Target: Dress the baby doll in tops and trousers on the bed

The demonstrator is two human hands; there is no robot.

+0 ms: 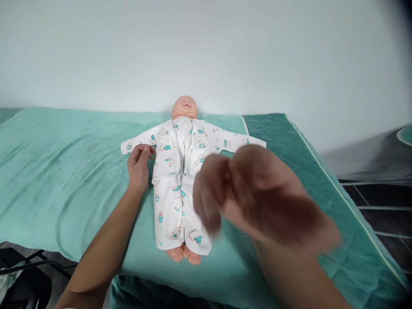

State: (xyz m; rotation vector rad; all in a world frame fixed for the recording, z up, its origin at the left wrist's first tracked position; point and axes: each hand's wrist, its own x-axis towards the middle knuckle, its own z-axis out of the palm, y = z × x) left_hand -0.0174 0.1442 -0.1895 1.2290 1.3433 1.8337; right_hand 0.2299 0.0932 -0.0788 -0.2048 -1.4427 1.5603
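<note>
A baby doll [184, 107] lies on its back on a teal blanket [64, 171], dressed in a white printed jacket and trousers [175, 180] with both sleeves spread out. My left hand [139, 165] rests beside the doll's chest, next to the sleeve on that side, fingers loosely curled and holding nothing. My right hand [251, 193] is raised close to the camera and smeared by motion, with its fingers bent downward. It covers part of the doll's right side.
A darker quilted teal cover [322, 189] lies at the right end of the bed, by a white wall. Dark floor [380, 206] shows to the right, and a black frame [22, 266] stands at the lower left.
</note>
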